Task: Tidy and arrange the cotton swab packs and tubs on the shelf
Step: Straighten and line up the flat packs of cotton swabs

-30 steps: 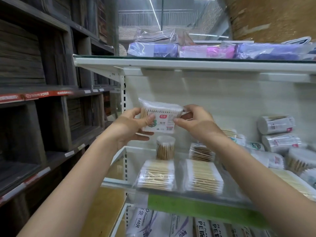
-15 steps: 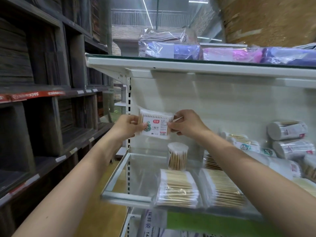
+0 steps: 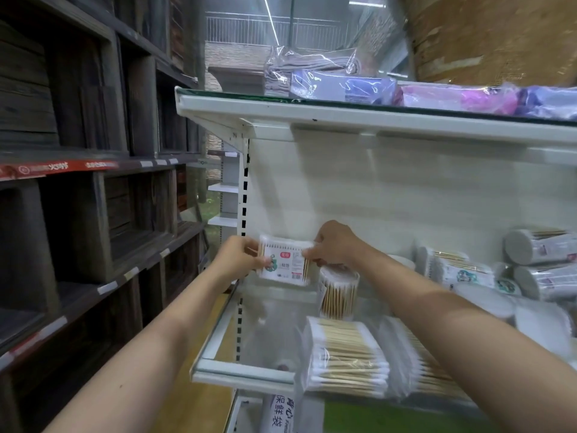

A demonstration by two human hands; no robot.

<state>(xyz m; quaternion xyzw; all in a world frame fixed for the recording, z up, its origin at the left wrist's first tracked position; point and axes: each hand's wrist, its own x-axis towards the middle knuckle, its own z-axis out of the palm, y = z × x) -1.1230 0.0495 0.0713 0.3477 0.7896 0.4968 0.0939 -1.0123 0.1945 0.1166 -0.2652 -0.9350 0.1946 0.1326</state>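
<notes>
A flat cotton swab pack (image 3: 285, 262) with a white label stands upright at the back left of the glass shelf (image 3: 243, 368). My left hand (image 3: 239, 256) grips its left edge and my right hand (image 3: 332, 245) pinches its top right corner. Just right of the pack an upright clear tub of swabs (image 3: 338, 292) stands on the shelf. A flat pack of wooden swabs (image 3: 346, 359) lies at the shelf's front, with another pack beside it mostly hidden by my right arm. Several round tubs (image 3: 537, 246) and packs lie piled at the right.
A white upper shelf (image 3: 343, 115) carries wrapped purple and pink goods overhead. Dark wooden shelving (image 3: 78, 182) lines the left side. Below the glass shelf hang bagged goods with printed labels (image 3: 279, 412). A white back panel closes the shelf behind.
Both hands have carried the labelled pack down and toward the back left of the shelf, close to the upright tub. The view has shifted left and nearer.
</notes>
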